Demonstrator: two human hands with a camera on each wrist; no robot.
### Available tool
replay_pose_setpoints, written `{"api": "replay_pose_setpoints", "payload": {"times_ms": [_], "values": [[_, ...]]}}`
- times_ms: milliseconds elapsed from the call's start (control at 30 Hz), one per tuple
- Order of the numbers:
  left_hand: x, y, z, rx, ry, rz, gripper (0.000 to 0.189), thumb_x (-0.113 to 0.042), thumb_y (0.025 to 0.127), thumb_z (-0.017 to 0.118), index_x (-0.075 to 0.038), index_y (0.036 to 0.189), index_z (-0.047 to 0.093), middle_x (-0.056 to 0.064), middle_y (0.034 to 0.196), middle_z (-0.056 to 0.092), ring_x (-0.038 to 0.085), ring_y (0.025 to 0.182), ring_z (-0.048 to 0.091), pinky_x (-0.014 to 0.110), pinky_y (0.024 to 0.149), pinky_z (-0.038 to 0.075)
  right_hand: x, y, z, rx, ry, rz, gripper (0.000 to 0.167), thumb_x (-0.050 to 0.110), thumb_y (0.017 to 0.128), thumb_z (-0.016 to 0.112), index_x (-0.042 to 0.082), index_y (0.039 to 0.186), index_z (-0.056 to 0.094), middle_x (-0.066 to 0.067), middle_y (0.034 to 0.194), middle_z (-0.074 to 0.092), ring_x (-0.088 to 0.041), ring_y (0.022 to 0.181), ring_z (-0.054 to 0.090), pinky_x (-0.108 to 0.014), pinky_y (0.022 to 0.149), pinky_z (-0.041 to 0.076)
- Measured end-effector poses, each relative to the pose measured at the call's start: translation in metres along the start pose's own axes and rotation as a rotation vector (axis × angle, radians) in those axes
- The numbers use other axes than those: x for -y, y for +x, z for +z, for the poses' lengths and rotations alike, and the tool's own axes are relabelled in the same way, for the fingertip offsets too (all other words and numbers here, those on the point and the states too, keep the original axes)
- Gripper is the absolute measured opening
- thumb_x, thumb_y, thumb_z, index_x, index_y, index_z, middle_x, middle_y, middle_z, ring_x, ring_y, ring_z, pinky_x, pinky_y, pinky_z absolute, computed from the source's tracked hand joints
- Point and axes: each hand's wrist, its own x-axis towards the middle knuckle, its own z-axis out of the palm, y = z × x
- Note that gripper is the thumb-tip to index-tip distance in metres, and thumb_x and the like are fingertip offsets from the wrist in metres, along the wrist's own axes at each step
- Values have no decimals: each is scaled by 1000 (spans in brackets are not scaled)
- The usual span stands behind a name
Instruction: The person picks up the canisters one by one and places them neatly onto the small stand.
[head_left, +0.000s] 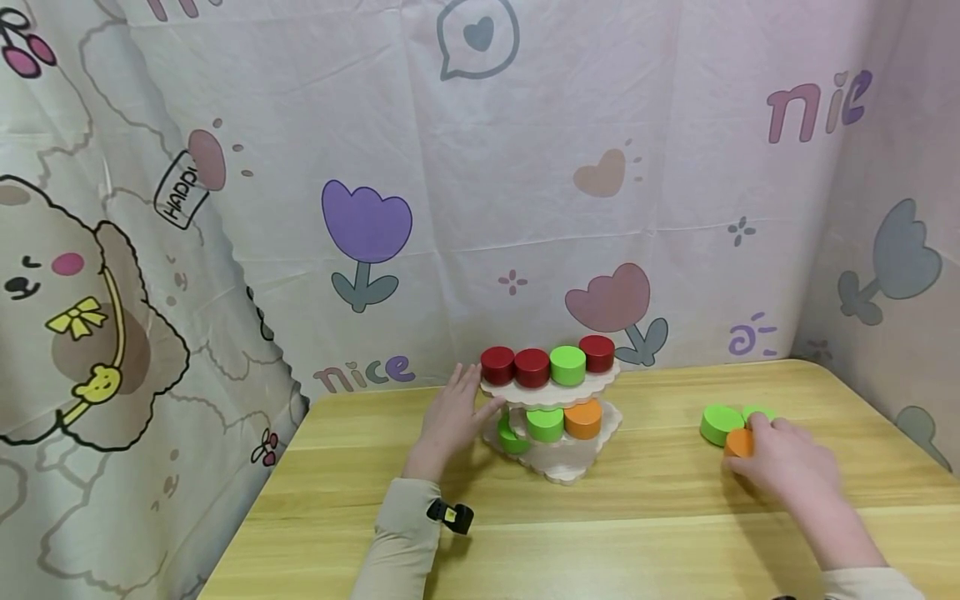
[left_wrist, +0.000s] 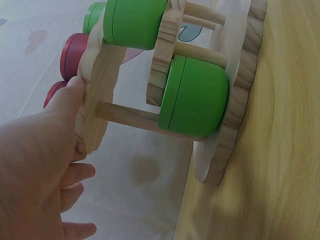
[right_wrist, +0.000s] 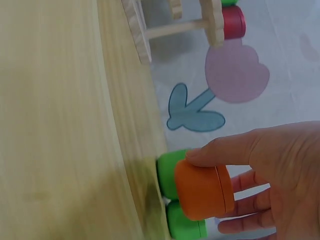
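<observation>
A wooden stand [head_left: 564, 463] with scalloped tiers carries red, green and orange round blocks. At its left, my left hand [head_left: 450, 425] holds the edge of the top tier [left_wrist: 102, 75], thumb on the near side and other fingers partly hidden behind. On the right of the table, my right hand [head_left: 797, 462] grips an orange round block [right_wrist: 200, 190] between thumb and fingers. Right beside it are a green round block [head_left: 722, 425] and a second green round block [right_wrist: 185, 222], which the right hand partly covers in the head view.
On the top tier stand several red blocks [head_left: 532, 368] and a green one [head_left: 567, 366]. Lower down are green blocks [head_left: 545, 425] and an orange one [head_left: 582, 419]. A printed cloth [head_left: 480, 208] hangs behind the wooden table [head_left: 600, 550].
</observation>
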Motion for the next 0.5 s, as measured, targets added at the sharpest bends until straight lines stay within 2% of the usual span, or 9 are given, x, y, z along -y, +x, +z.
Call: {"api": "replay_pose_setpoints", "payload": {"times_ms": [200,333,500], "values": [[0,-1,-1,-4,-3,1,84,-68,95,35,-11,155,24,7,161,26,30,152,16,52,120,25,20,-4,-1,-50,-11,-44,76,41,77,73,-10,127,45,-35,107,55,-47,88,55,-58,61,49],[0,-1,-1,-5,-8,1,84,-68,94,35,-11,155,25,7,161,26,30,152,16,53,120,25,35,-7,-1,-94,-9,-87,70,41,76,76,-6,121,50,-28,99,59,-38,82,57,-53,56,49],[-1,-1,-1,1,-12,0,85,-69,94,34,-11,155,24,6,162,24,29,153,15,53,120,25,53,-13,3,-133,-25,-126,64,40,74,78,-2,116,54,-23,96,60,-35,80,57,-50,56,48]]}}
